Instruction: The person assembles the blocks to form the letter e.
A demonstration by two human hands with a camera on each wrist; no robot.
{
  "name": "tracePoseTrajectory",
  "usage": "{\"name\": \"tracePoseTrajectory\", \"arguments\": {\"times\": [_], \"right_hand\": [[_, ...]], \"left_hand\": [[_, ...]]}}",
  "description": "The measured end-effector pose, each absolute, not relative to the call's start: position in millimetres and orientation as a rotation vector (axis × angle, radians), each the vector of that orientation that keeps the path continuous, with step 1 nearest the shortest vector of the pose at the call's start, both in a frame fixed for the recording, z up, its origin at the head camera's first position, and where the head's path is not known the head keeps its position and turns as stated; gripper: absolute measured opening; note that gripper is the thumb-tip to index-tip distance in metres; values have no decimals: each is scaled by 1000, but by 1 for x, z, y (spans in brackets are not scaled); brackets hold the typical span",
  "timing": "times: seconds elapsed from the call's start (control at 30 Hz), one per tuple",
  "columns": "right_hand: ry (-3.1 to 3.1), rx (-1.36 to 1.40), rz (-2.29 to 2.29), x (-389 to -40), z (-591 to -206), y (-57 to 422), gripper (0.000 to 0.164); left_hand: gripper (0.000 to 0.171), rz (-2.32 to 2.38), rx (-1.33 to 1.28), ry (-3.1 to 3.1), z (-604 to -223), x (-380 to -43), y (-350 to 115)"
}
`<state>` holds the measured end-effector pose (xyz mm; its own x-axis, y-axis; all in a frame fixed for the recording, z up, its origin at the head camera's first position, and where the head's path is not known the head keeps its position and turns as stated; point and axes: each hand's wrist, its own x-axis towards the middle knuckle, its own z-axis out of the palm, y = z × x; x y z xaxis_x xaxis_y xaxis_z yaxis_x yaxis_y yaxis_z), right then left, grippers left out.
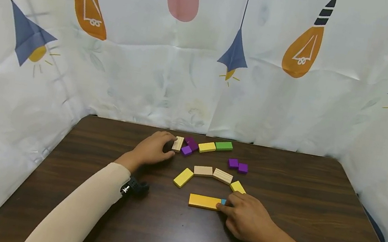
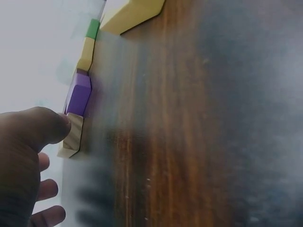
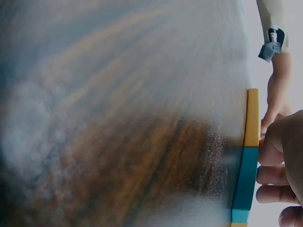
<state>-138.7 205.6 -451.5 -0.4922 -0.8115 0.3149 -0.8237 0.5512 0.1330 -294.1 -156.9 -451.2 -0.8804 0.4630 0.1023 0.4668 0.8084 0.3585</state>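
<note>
My left hand [image 1: 152,147] reaches to the back of the table, fingertips right at a plain wooden block [image 1: 177,144]. In the left wrist view its thumb [image 2: 54,125] overlaps that block, with the other fingers apart. A dark purple block [image 1: 191,143] and a purple block [image 1: 186,150] lie just right of it. My right hand [image 1: 249,218] is over a straight row, fingertips at the joint between an orange-yellow block [image 1: 204,202] and a blue block [image 3: 244,182]. The hand hides most of the blue block in the head view.
An arc of two yellow blocks [image 1: 183,177] and two plain wooden blocks [image 1: 203,171] curves behind the row. Farther back lie a yellow block [image 1: 206,147], a green block [image 1: 224,146] and two small purple blocks [image 1: 233,163]. A printed curtain [image 1: 192,86] hangs behind the table.
</note>
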Motion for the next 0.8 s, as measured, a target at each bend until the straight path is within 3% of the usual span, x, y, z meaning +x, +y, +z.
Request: {"name": "tracePoseTrajectory", "arguments": {"times": [0.6,0.8], "right_hand": [[-2450,1340,47,-138,-450,205,34],[-2446,1340,56,-138,-451,206,34]], "left_hand": [[60,-542,-764,-3069,-447,-309,-148],[54,-515,-777,-3075,-446,-310,-145]]}}
